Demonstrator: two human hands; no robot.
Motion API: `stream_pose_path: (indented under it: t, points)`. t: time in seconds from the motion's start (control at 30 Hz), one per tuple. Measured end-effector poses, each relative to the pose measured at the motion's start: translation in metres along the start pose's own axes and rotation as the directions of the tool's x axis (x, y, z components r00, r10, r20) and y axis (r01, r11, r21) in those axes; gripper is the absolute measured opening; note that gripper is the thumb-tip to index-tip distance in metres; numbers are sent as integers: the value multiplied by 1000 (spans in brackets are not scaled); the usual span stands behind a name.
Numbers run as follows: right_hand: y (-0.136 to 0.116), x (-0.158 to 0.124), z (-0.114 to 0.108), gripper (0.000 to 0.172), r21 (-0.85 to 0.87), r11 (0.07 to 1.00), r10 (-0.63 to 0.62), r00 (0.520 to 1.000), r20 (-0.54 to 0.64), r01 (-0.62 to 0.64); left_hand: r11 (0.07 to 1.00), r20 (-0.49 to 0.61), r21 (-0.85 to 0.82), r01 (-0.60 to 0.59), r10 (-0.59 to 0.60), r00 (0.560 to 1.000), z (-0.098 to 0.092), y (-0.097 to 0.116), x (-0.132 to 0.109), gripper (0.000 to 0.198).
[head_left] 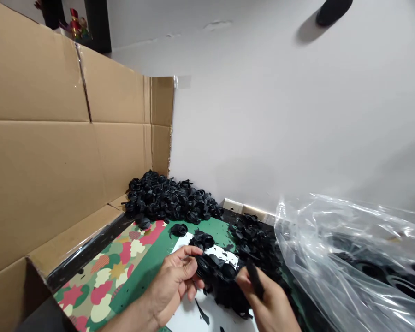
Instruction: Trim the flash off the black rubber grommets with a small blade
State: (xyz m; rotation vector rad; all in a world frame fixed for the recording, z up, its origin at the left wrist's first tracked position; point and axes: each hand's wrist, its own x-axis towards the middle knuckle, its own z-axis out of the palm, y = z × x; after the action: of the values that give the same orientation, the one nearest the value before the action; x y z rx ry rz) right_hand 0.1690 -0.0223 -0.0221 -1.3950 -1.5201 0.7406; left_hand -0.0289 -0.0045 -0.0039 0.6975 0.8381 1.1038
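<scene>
My left hand (173, 286) curls its fingers around a black ribbed plastic ring (204, 266), which sits at the edge of a clump of similar parts and black scraps (224, 288). My right hand (263, 302) comes in from the lower right, pinching a thin black strip (255, 279) against the same clump. The exact shape of the strip is hard to tell. Beneath both hands lies a white sheet (197, 318) on a green and floral patterned mat (103, 286). A large heap of black ribbed rings (169, 198) rises beyond them.
Tan cardboard walls (62, 138) stand along the left side, and a white wall (263, 115) rises ahead. A clear plastic bag (342, 263) holding large black rings lies at the right. More black pieces (254, 240) are piled beside the hands.
</scene>
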Motion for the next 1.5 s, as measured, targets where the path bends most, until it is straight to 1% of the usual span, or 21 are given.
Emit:
stream_pose_path:
  t: [0.03,0.07,0.17,0.3,0.37,0.47,0.53,0.6,0.67,0.77,0.9,1.0,1.1,1.13,1.17,1.2,1.23,1.27,1.33,1.43,1.5]
  points:
    - [-1,-1,4,33,34,999,-2,998,56,0,1000,-4,-14,14,-14,1000,0,-1,0,45]
    - [-2,-2,8,32,69,998,2,997,77,-7,999,-8,-22,26,-26,1000,0,-1,1,43]
    - [-8,-5,20,35,201,978,45,998,36,-51,999,-23,-19,49,-50,999,0,-2,1,40]
    - [-15,-8,30,42,397,914,90,996,4,-84,999,-19,17,30,-30,999,3,-2,-2,42]
    - [-16,-8,36,35,432,898,88,996,16,-87,999,-14,45,24,-23,1000,6,-2,-4,43]
    - [-15,-9,43,15,437,898,40,999,28,-48,996,14,82,33,-34,999,11,-2,-8,45]
    - [-16,-10,46,18,454,891,18,1000,-7,-13,993,49,116,18,-24,999,13,-3,-10,51]
    - [-21,-11,45,24,498,867,20,1000,0,-17,986,82,163,-27,13,997,15,-5,-12,58]
    - [-28,-12,42,21,574,815,60,996,59,-83,976,101,205,-72,52,994,14,-8,-12,62]
    - [-38,-13,38,19,658,725,160,979,127,-204,960,118,266,-90,60,991,12,-10,-11,59]
    - [-40,-13,41,27,694,660,329,941,79,-289,914,146,376,-153,104,984,13,-10,-9,37]
    - [-32,-11,36,31,704,636,391,919,61,-317,880,159,421,-220,167,973,13,-7,-9,28]
    - [-17,-4,12,31,691,651,478,877,-52,-314,891,84,418,-178,157,984,6,-1,-11,25]
    - [-11,-2,2,33,661,689,539,820,-195,-296,903,40,405,-143,138,990,2,1,-12,23]
    - [-5,1,-8,34,640,721,548,783,-295,-264,920,3,377,-111,119,993,-1,3,-13,24]
    - [0,3,-16,35,618,754,525,769,-365,-222,937,-18,338,-91,103,995,-4,4,-14,28]
    - [5,5,-21,35,582,784,503,769,-394,-215,953,-21,294,-76,87,996,-7,6,-15,34]
    - [7,6,-25,35,531,817,474,787,-394,-226,966,-17,249,-65,71,997,-8,7,-15,40]
    - [8,7,-25,33,371,887,406,846,-347,-274,985,2,170,-38,38,999,-8,8,-15,49]
    - [2,6,-17,35,103,958,283,943,-172,-269,998,-15,66,4,-3,1000,-6,9,-13,53]
    - [-5,4,-11,35,25,977,210,978,-3,-210,1000,-44,7,23,-23,999,-4,9,-12,53]
